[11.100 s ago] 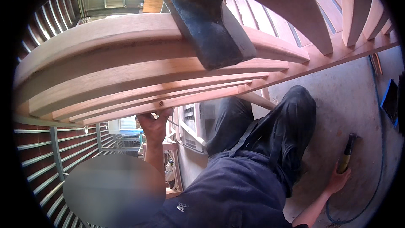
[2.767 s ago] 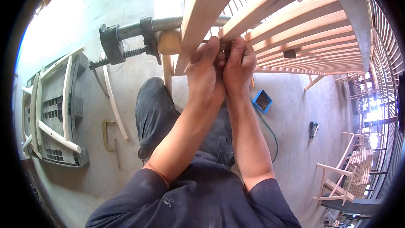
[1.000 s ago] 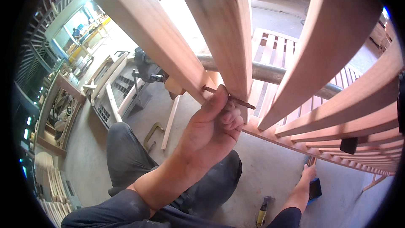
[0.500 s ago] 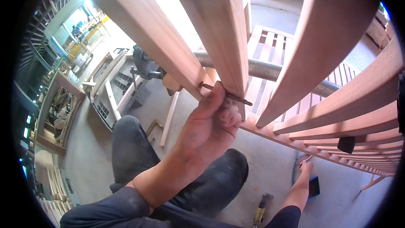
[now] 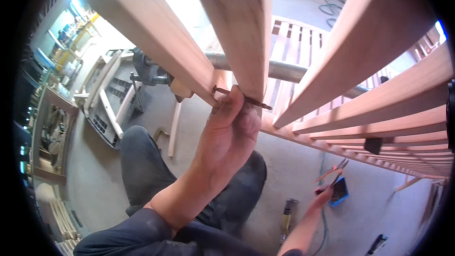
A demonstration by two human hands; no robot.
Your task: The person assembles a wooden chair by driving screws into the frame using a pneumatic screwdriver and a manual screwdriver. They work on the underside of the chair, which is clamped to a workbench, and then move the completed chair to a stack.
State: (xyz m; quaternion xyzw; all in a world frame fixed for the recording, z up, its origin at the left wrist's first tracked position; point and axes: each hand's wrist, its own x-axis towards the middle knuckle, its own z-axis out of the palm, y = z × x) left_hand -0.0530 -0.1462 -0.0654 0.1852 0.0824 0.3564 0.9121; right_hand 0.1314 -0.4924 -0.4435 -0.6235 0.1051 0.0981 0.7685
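Note:
My left hand (image 5: pixel 232 118) pinches a long, thin brown screw (image 5: pixel 258 103) between thumb and fingers, its wide head to the left and its tip to the right. It lies across the lower ends of two thick wooden slats (image 5: pixel 241 33). Low on the right, my right hand (image 5: pixel 323 196) grips a pair of orange-handled pliers (image 5: pixel 337 166) with the handles spread. Its fingers are small and partly blurred. Beside that hand a dark, blue-edged box (image 5: pixel 342 201) stands on the floor; its small contents cannot be made out.
A metal pipe clamp (image 5: pixel 289 72) runs behind the slats, its screw end at left. The slats join a long wooden rail (image 5: pixel 332 149). A yellow-handled tool (image 5: pixel 286 220) and a dark tool (image 5: pixel 377 244) lie on the floor. Wooden frames (image 5: pixel 106 97) stand at left.
My right hand has drawn back toward the box, and the pliers show more fully and spread. My left hand keeps the screw against the slats. The whole view has shifted slightly.

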